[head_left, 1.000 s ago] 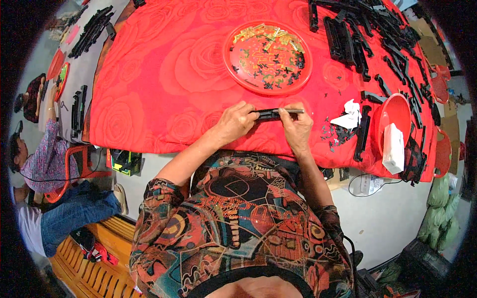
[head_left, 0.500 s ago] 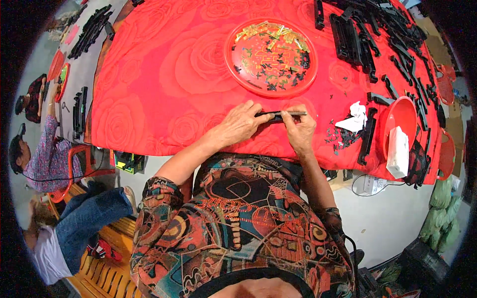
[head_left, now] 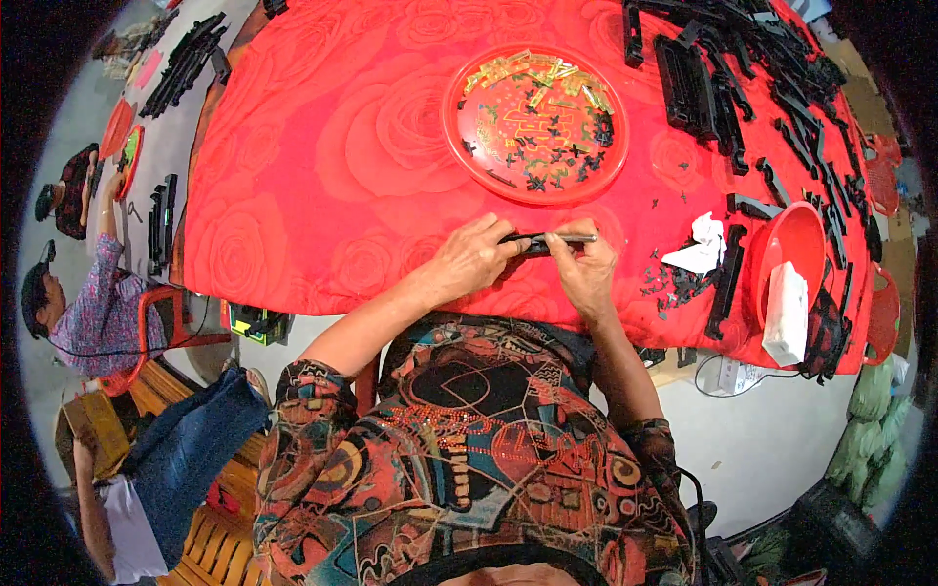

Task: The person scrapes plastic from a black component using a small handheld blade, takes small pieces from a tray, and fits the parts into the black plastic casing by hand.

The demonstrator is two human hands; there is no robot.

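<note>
My left hand [head_left: 475, 258] is closed around one end of a dark, narrow plastic part [head_left: 533, 245], low over the near side of the table. From the other side my right hand [head_left: 586, 268] pinches a slim grey stick-like tool [head_left: 578, 238], its inner end at the dark part. Fingers hide most of both things, and the tool's exact kind does not show. Just beyond my hands lies a round red tray [head_left: 451, 146], with small black cross-shaped pieces [head_left: 537, 183] and clear yellowish strips [head_left: 498, 70] in it.
A red rose-patterned cloth [head_left: 381, 127] covers the table. To the right are small black scraps [head_left: 674, 283], crumpled white tissue [head_left: 700, 248], a red bowl [head_left: 789, 234], a white tissue pack [head_left: 786, 317] and many long black parts [head_left: 692, 93]. Other people [head_left: 83, 317] sit at left.
The whole view has shifted slightly, so the table sits a little lower. My hands keep the same hold. At lower left, a seated person's arm and a brownish box-like thing now show.
</note>
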